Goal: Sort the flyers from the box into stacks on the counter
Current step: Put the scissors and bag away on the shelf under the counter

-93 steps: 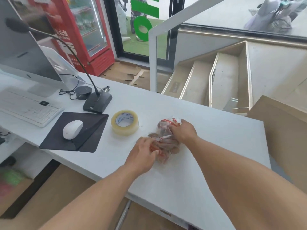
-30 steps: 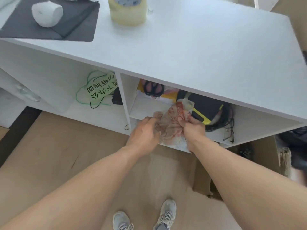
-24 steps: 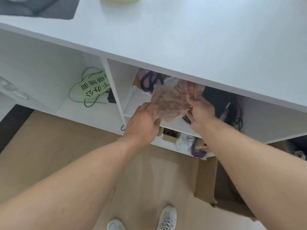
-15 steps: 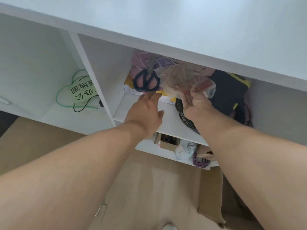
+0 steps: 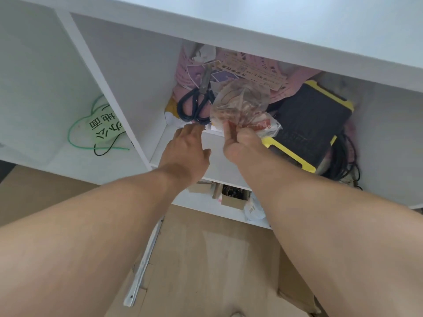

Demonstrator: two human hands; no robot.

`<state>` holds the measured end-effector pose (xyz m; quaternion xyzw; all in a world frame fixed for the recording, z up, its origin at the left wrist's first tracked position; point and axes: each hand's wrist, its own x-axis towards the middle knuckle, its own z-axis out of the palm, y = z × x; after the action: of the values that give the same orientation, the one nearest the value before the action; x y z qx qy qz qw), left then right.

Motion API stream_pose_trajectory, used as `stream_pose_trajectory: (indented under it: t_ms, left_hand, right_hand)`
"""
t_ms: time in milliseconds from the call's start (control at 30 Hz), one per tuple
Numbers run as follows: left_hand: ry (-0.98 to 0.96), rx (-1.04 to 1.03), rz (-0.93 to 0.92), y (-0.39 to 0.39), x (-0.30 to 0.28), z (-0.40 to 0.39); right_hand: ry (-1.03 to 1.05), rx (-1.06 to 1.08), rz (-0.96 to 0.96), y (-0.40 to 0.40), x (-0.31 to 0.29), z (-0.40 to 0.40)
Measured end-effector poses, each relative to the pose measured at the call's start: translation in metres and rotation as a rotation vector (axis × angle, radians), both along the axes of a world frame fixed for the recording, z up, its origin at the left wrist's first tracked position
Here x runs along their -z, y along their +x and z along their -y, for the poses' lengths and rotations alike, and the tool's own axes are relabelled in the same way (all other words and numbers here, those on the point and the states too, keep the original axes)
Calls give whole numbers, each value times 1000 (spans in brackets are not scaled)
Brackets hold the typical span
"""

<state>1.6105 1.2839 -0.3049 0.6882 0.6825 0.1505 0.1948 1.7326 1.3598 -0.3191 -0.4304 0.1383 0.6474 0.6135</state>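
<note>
Change: the plastic bag [image 5: 240, 108] that lay on the surface [image 5: 297, 19] moments ago is now down in the middle shelf [image 5: 219, 156] under it, pushed in farther than half a second ago.
Meaning: this looks like clearing room on top before any sorting; no flyer is stacked yet.
Left hand [image 5: 186, 149]: palm down over the shelf front, fingers [image 5: 194, 128] straight and holding nothing, tips near the scissors [image 5: 196, 104].
Right hand [image 5: 242, 143]: thumb and fingers pinch the bag's lower edge, wrist angled into the shelf.
Flyers: pink printed sheets [image 5: 251, 69] at the back may be some, though I can't tell; the box is not clearly in view.
Right of the bag: a black-and-yellow case [image 5: 311, 124], touching it.
</note>
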Motion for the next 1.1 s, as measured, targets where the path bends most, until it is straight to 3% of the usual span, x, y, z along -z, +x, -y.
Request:
stream_pose_trajectory:
  t_ms: [200,267,300,400,467,500,567,633,700,833,1000,1100]
  left_hand:
    - [-105,44,-58,-14,18,7]
    - [-126,65,-58,-14,21,10]
    - [-127,72,-54,-14,22,11]
    - [-112,92,-56,-13,22,11]
    - [-107,99,-56,-15,23,10]
    - [-108,98,-51,-16,23,10]
    - [-119,98,-40,-20,25,12]
    - [-140,103,-28,-25,27,17]
    - [-166,110,-20,-29,26,23]
    - [-214,118,11,-38,0,37]
    - [-265,146,66,-58,-65,78]
    - [-264,111,102,-75,-120,105]
  right_hand:
    - [-170,-290,282,10,1,31]
    - [-259,-415,713,8,0,45]
    - [-175,-452,976,3,-2,55]
    - [150,-298,1462,-1,-6,68]
    - [313,-419,1938,6,4,67]
    - [324,-530,2089,10,11,64]
    - [260,-819,2150,16,23,62]
    - [256,-1020,2050,15,30,64]
    - [283,-1047,1900,13,25,67]
    - [298,-989,1843,11,-4,92]
    - [182,-1119,1716,4,-75,146]
    - [227,-1165,1706,-7,-135,180]
